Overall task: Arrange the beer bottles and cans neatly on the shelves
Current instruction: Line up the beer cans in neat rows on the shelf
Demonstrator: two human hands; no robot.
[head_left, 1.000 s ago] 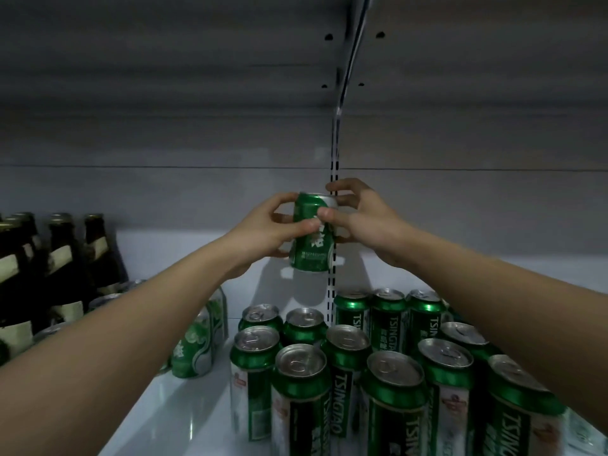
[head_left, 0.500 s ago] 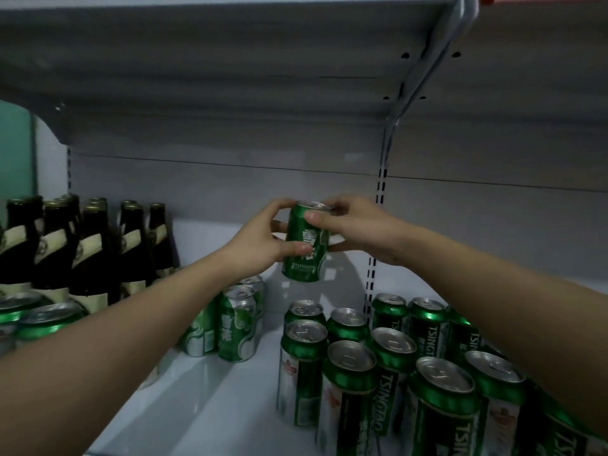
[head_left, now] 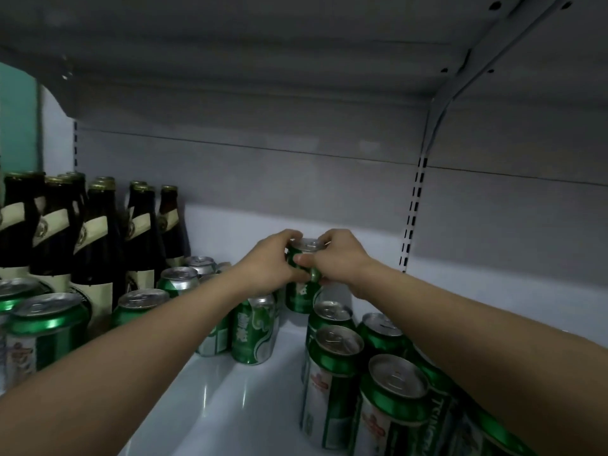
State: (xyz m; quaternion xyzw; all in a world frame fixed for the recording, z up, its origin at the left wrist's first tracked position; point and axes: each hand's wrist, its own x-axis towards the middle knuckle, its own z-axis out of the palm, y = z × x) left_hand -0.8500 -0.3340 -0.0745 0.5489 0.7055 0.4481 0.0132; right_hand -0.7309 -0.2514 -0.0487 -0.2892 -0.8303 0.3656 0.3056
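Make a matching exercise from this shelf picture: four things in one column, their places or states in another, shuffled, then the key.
Things:
1. held green can
2. dark bottles
3. shelf bracket
4. TSINGTAO cans

Places or states:
A. upper right, under the shelf above
B. gripped by left hand and right hand
C. standing at the left
D. grouped at the lower right

Pairs: 1-B, 2-C, 3-A, 4-D

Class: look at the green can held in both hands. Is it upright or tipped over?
Upright. The can shows its silver top facing up, its body running straight down between the left hand and the right hand.
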